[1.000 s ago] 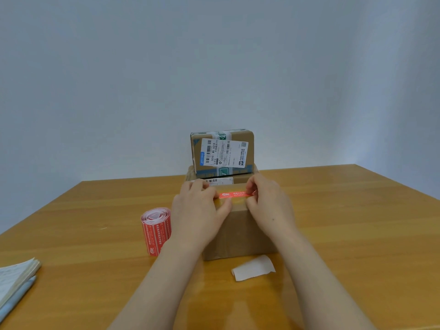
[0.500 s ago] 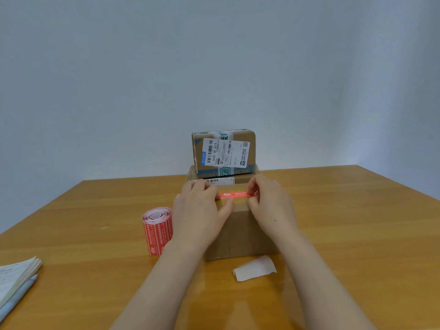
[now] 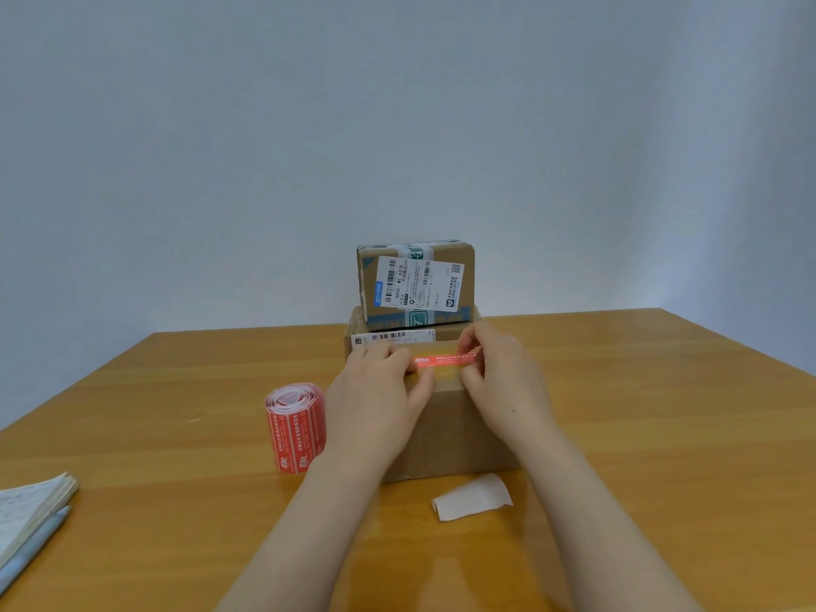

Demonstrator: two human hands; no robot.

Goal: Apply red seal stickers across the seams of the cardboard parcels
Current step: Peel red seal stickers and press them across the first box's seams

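Both ends of the red seal sticker (image 3: 446,361) are pinched, left hand (image 3: 379,393) and right hand (image 3: 501,377); I'd hold it taut, square across the parcel (image 3: 446,439) seam, then press centre outward.

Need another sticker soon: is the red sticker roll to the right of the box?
No, the sticker roll stands left of the box, beside the left hand.

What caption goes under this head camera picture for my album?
Left hand and right hand hold a red seal sticker over a cardboard parcel, sticker roll alongside.
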